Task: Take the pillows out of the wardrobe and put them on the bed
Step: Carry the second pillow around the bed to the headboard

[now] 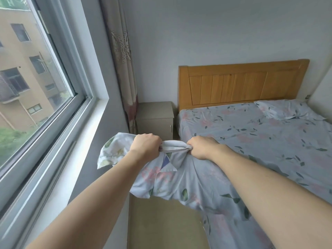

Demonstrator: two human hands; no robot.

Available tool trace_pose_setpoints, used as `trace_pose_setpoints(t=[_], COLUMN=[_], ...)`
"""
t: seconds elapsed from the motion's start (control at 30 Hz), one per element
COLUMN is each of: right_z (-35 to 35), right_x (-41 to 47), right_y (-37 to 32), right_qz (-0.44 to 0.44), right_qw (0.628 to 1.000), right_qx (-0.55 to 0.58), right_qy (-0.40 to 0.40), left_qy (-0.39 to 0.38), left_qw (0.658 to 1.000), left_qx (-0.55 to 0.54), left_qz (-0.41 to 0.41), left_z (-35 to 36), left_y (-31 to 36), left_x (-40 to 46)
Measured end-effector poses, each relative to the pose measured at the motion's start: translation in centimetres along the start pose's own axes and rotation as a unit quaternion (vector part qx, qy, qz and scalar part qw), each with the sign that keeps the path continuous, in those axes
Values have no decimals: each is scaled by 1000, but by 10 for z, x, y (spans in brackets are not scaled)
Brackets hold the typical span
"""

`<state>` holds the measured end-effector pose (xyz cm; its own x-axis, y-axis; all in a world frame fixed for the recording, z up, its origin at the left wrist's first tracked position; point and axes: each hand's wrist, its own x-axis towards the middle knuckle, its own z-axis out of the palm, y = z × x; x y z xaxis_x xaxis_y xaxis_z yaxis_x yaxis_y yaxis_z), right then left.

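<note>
I hold a floral pillow (pixel 179 182) in pale blue fabric out in front of me, over the gap between the window wall and the bed's left edge. My left hand (pixel 146 143) and my right hand (pixel 202 146) each grip a bunched fold along its top edge, close together. The pillow hangs below my fists, its right part over the bed's edge. The bed (pixel 251 133) has a matching flowered sheet and a wooden headboard (pixel 242 83). A second floral pillow (pixel 285 109) lies flat at the head of the bed, far right. The wardrobe is out of view.
A beige nightstand (pixel 155 117) stands between the bed and the corner, under a patterned curtain (pixel 124 65). A large window (pixel 36 78) with a deep sill runs along the left wall. A narrow strip of tan floor (pixel 161 221) lies between wall and bed.
</note>
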<state>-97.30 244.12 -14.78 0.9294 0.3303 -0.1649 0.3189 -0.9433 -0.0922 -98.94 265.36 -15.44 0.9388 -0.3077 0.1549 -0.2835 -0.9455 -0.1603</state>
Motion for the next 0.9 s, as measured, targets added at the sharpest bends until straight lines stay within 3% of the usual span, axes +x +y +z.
trace_pose_setpoints(t=[0.9], right_z=[-52], right_x=[403], right_y=[148], right_qz=[43], right_qw=[999], right_qx=[30], right_qy=[1], left_qy=[-42], left_qw=[999], left_qx=[2], left_qz=[31], left_z=[97], left_y=[-120], left_x=[412])
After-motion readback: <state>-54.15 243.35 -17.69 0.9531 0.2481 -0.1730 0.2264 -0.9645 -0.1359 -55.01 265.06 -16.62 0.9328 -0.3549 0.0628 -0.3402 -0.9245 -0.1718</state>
